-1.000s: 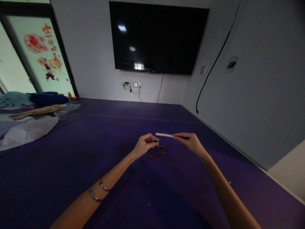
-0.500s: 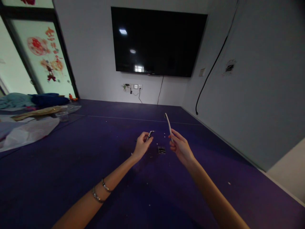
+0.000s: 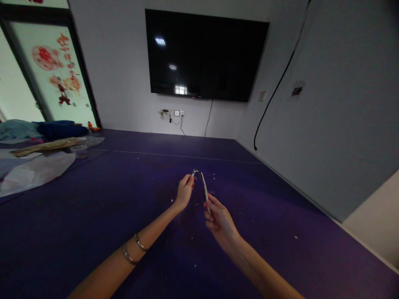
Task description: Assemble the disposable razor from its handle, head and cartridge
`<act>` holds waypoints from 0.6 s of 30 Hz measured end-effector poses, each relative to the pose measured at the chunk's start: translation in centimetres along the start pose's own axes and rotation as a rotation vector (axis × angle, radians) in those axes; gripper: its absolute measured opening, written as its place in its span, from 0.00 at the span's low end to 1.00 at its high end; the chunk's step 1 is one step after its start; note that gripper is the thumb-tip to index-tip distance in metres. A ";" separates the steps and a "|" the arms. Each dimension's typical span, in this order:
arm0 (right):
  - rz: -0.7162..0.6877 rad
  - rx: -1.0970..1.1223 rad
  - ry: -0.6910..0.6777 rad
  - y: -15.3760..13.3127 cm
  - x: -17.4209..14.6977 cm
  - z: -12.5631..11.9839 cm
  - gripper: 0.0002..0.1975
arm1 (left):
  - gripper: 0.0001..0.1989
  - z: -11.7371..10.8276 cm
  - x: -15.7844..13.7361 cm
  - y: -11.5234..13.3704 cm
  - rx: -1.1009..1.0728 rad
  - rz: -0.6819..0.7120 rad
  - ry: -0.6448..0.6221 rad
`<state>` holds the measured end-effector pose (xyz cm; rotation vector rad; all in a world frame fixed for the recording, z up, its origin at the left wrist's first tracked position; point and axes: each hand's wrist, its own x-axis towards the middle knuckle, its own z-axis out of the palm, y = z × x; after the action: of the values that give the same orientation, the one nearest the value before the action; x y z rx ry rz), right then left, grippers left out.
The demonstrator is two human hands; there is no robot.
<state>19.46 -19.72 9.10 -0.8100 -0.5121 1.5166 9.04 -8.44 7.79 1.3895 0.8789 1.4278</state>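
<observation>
My left hand [image 3: 185,192] is closed around a small whitish and dark tool with a bent metallic-looking tip [image 3: 195,171]. Its exact kind is too small to tell. In my right hand [image 3: 220,220] is a thin white toothbrush [image 3: 204,185], gripped by the lower handle and standing nearly upright. Its dark-bristled head is right beside the tip of the small tool; whether they touch I cannot tell. Behind my right fingers, a small black object [image 3: 212,193] lies on the purple surface [image 3: 140,199], mostly hidden.
Little white bits are scattered on the purple surface. At the far left lie white plastic sheeting [image 3: 40,172], a clear cup [image 3: 80,152] and dark blue cloth [image 3: 64,129]. A television [image 3: 205,56] hangs on the wall, and a black cable [image 3: 274,95] dangles at the right.
My right hand has moved left and down with the toothbrush, bringing its head close to the small tool. My left hand has turned the tool's tip slightly upward.
</observation>
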 end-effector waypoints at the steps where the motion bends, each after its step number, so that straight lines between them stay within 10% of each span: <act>1: -0.011 0.003 0.000 -0.1 0.0 0.1 0.20 | 0.15 0.1 -0.1 0.0 0.001 0.007 0.000; 18: -0.048 0.096 -0.070 0.3 -1.4 1.0 0.20 | 0.13 0.5 -1.3 0.5 -0.028 0.065 -0.041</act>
<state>18.49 -20.97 9.76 -0.6686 -0.5031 1.5175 9.40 -9.90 7.89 1.4323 0.7915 1.4502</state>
